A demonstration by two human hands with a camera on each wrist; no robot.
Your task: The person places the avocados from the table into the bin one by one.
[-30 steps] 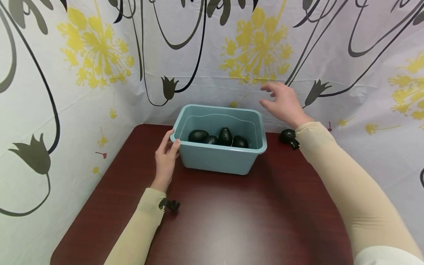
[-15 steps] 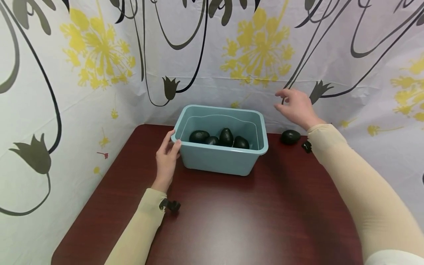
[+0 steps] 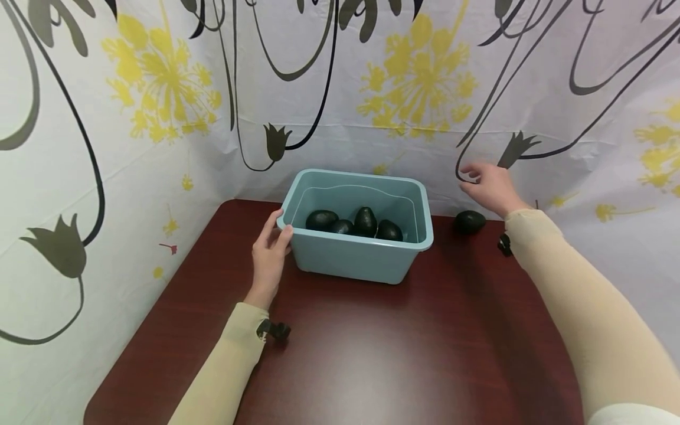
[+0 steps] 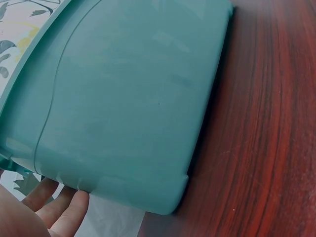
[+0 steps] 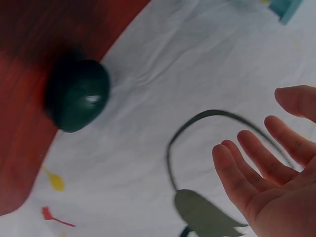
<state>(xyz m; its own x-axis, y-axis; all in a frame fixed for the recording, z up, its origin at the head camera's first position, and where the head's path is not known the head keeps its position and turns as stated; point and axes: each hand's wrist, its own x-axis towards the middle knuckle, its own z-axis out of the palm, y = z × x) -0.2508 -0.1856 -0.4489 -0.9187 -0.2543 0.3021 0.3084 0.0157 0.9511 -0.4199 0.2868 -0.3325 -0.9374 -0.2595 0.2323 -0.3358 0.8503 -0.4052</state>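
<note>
A light blue plastic bin stands near the back of the table, with several dark avocados inside. My left hand holds its left front corner, thumb on the rim and fingers against the end wall. The left wrist view shows those fingers bent against the bin's side. To the right of the bin, one avocado lies alone at the table's back edge. My right hand hovers just above and behind it, apart from it. In the right wrist view the fingers are loosely spread and hold nothing.
The dark red wooden table runs toward me. Its back edge meets a white patterned cloth hanging behind, and more cloth hangs along the left side.
My right hand has moved right and down, from beside the bin's back right corner to above the lone avocado, which the wrist camera no longer covers. Left hand and bin stay put.
</note>
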